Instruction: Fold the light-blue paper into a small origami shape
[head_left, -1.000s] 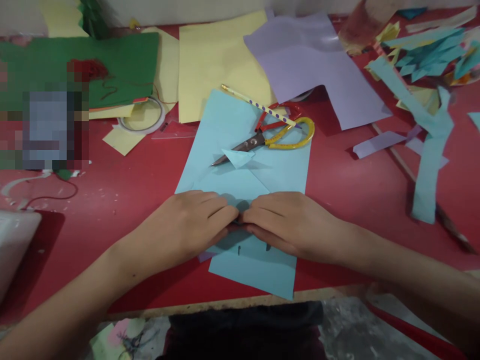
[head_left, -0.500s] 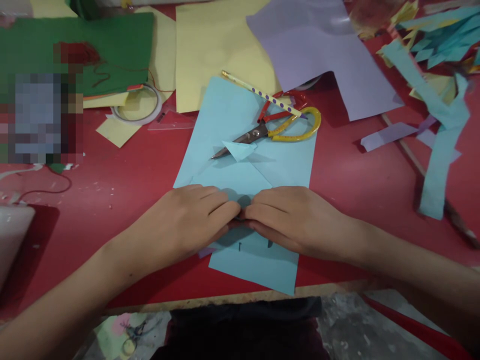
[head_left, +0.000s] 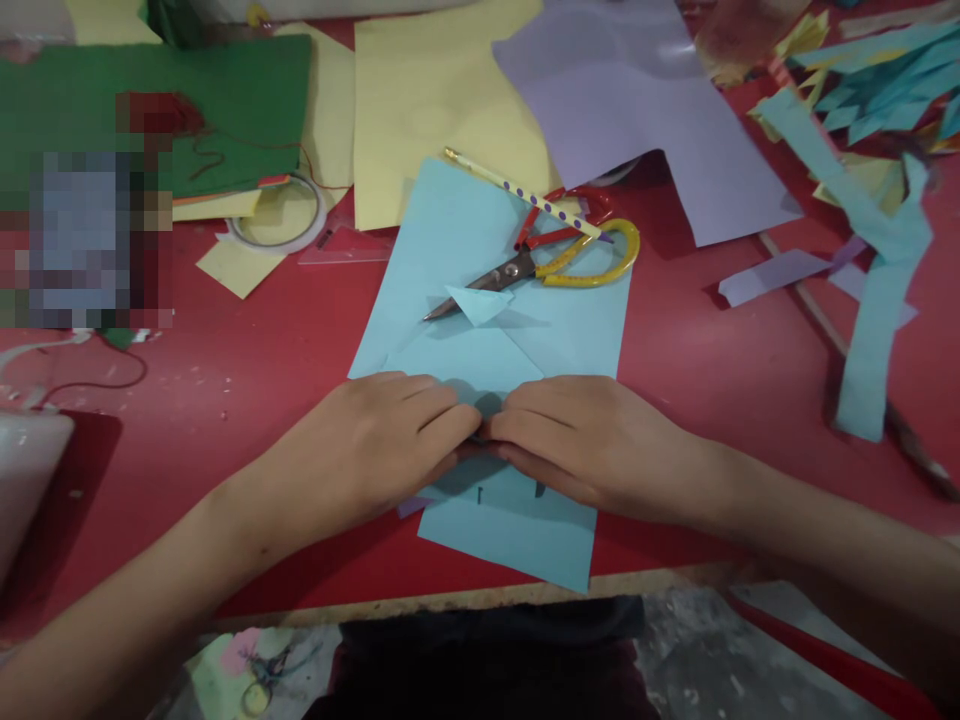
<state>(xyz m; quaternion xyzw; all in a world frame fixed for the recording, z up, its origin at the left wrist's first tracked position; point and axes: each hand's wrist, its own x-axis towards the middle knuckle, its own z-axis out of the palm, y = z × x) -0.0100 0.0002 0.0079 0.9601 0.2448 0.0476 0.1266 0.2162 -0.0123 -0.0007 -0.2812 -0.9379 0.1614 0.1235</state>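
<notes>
My left hand [head_left: 375, 450] and my right hand [head_left: 585, 440] meet fingertip to fingertip on a light blue paper sheet [head_left: 450, 240] lying on the red table [head_left: 262, 350]. Both hands have their fingers pressed together and curled down on a small folded piece that they hide. Just beyond my fingers lie a small blue paper triangle [head_left: 476, 303] and scissors [head_left: 547, 265] with yellow and red handles. A dotted yellow pencil [head_left: 517, 195] rests across the scissors' handles.
Yellow sheets [head_left: 427, 110] and a lilac sheet [head_left: 637, 110] lie at the back. Green felt [head_left: 240, 100], a tape roll [head_left: 277, 220] and a clear set square [head_left: 341, 245] sit at left. Blue paper strips [head_left: 877, 290] and a wooden stick [head_left: 817, 310] lie at right.
The view has shifted slightly. My hands stay pressed together at the same spot on the blue sheet.
</notes>
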